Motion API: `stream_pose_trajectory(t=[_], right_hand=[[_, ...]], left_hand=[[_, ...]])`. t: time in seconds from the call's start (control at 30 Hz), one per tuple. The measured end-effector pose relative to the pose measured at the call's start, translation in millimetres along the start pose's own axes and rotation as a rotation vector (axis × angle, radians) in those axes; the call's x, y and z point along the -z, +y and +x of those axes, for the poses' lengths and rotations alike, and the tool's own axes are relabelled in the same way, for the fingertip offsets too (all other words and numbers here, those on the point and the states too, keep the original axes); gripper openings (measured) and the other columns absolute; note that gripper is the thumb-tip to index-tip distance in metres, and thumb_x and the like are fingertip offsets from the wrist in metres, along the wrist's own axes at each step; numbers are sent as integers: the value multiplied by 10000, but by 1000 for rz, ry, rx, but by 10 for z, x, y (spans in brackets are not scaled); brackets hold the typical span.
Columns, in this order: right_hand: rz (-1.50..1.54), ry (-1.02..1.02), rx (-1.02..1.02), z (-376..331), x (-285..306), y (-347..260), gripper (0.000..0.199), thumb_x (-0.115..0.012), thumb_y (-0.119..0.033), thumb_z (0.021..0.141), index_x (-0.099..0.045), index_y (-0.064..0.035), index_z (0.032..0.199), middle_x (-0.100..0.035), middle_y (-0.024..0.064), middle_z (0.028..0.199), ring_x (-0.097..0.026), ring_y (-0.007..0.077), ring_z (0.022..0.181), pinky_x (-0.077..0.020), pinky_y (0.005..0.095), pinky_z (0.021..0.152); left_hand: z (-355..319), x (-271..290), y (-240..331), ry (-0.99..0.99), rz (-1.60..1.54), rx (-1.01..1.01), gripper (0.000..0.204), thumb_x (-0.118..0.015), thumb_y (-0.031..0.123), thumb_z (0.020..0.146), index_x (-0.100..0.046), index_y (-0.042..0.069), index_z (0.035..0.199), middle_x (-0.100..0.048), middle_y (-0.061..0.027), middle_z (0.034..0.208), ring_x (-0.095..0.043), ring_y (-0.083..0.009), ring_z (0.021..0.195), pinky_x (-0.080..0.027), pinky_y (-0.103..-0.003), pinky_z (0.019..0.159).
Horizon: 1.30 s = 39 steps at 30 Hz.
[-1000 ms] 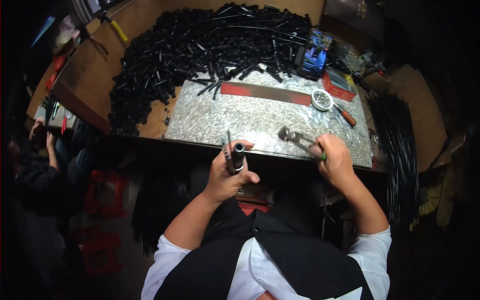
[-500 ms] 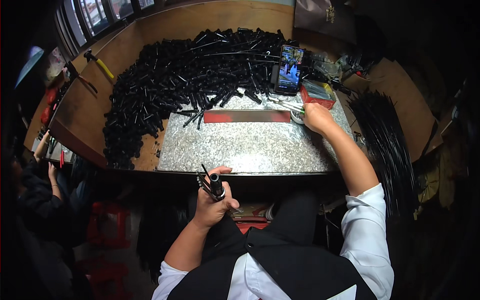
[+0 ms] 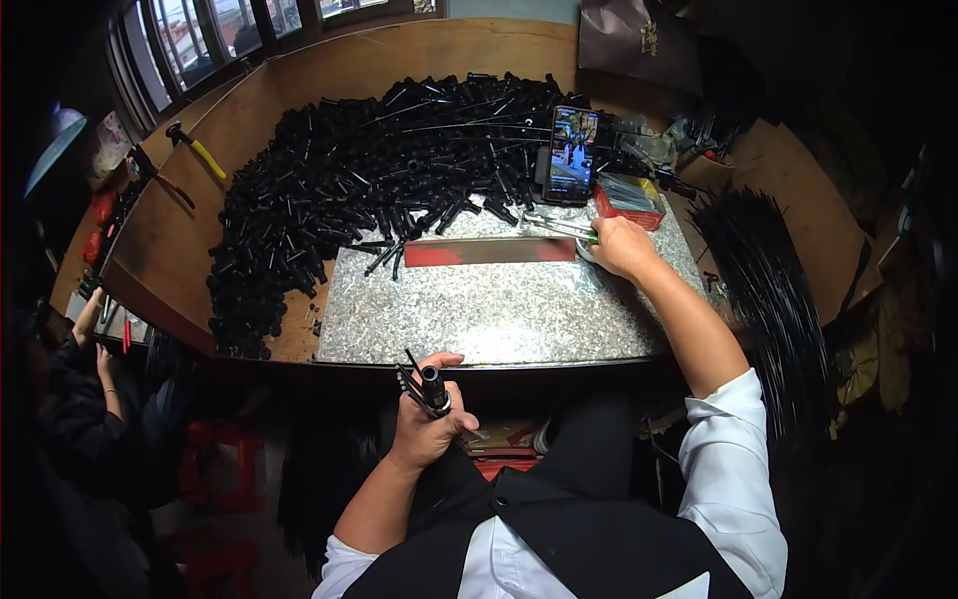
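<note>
Above my lap, at the near edge of the bench, my left hand (image 3: 427,424) is closed round a black tubular part (image 3: 433,387). Its hollow round end faces up, and thin black rods stick out beside it. My right hand (image 3: 624,248) reaches across the bench and grips a slim silver tool with green on its handle (image 3: 564,229). The tool's metal end points left, just over the far right end of a flat red-and-grey strip (image 3: 489,252). A small round dish is mostly hidden under the right hand. Close behind that hand sits a red box (image 3: 631,208) with clear plastic in it.
Many black tubular parts (image 3: 389,160) are heaped along the back and left. A phone (image 3: 573,155) stands upright behind the speckled slab (image 3: 479,309). Long black rods (image 3: 763,290) lie at the right. Yellow-handled pliers (image 3: 200,152) hang on the left board. Another person's hand (image 3: 105,364) shows far left.
The whole view has shifted, so the bench sits slightly lower in the picture. My right hand has moved a little left with the tool. My left hand keeps its hold on the black part.
</note>
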State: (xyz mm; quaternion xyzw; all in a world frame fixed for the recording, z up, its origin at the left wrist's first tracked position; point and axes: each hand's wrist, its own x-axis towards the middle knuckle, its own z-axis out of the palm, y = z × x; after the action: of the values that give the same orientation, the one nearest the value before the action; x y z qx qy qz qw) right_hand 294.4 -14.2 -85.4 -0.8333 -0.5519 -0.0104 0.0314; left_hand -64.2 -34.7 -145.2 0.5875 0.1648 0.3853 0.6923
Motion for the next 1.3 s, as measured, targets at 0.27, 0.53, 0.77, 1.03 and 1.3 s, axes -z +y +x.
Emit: stream_pose_trajectory(t=[0.27,0.53,0.77,1.03,1.3], right_hand=[[50,84,-10,-54,1,12,240,-630,-202,757,-639,-37,932,-657,198,914,-630,352,905,-498,439,810],[798,3,106,-702,65,-590,85,-505,-91,839,-535,-19,804,-547,93,678,-526,185,645,-424,344,600],[1130,46,586,-1462,-96,-1224,48,-574,-37,812,-567,-23,858,-562,117,716,-568,216,649,-454,324,613],[1250,115,702,-1615,-232,-1472,108,-572,-50,815,-593,-16,915,-585,127,777,-597,280,703,-478,353,650],[1330,55,584,-1667,-257,-1507,155,-583,-103,857,-617,-10,976,-608,143,821,-619,285,734,-485,343,670]], left_hand=[[2,-29,-5,-7,6,-37,692,-816,82,682,-406,-56,1222,-465,65,575,-412,-4,525,-315,-149,534],[14,-45,-27,3,10,-38,702,-820,115,688,-403,-45,1230,-460,65,575,-400,-3,526,-302,-154,528],[29,-23,-81,-18,-9,-11,692,-827,167,687,-426,-35,1214,-516,31,667,-456,-30,601,-357,-170,590],[-5,-100,8,81,14,-58,805,-854,267,644,-407,-59,1228,-593,-11,897,-559,-84,827,-448,-225,773],[-31,-37,-105,56,-84,14,854,-859,224,634,-357,-64,1260,-545,56,685,-543,-45,681,-437,-177,681]])
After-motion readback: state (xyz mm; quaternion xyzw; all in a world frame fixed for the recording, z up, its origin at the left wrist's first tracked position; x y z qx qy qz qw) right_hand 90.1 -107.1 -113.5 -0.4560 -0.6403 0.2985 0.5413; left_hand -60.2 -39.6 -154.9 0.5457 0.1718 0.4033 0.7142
